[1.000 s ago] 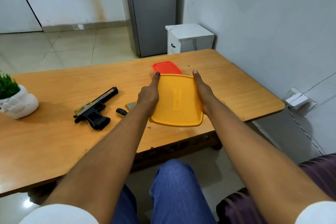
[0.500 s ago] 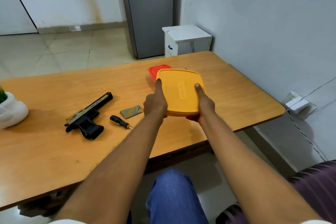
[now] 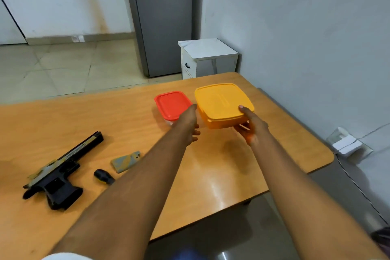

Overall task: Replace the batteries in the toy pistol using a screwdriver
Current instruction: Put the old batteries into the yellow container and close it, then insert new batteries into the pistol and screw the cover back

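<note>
The black toy pistol (image 3: 61, 173) lay toward the bench's (image 3: 221, 175) left edge, well apart from both hands, the screwdriver (image 3: 103, 176) and the loose battery cover (image 3: 126, 161) just beside it. Near the far right corner, the right hand (image 3: 252, 126) gripped the lidded yellow plastic box (image 3: 223, 104); contents hidden. The left hand (image 3: 187, 125), fingers relaxed, hovered between it and the red-lidded box (image 3: 172, 104).

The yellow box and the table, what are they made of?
The yellow box looks like plastic: bright even colour, smooth moulded lid with rounded corners and a soft matte sheen. The right hand grips its near corner. The table looks like wood or a wood-look coating: orange-brown with grain lines and a glossy top that mirrors the light. Which of the two, the picture cannot tell.
</note>
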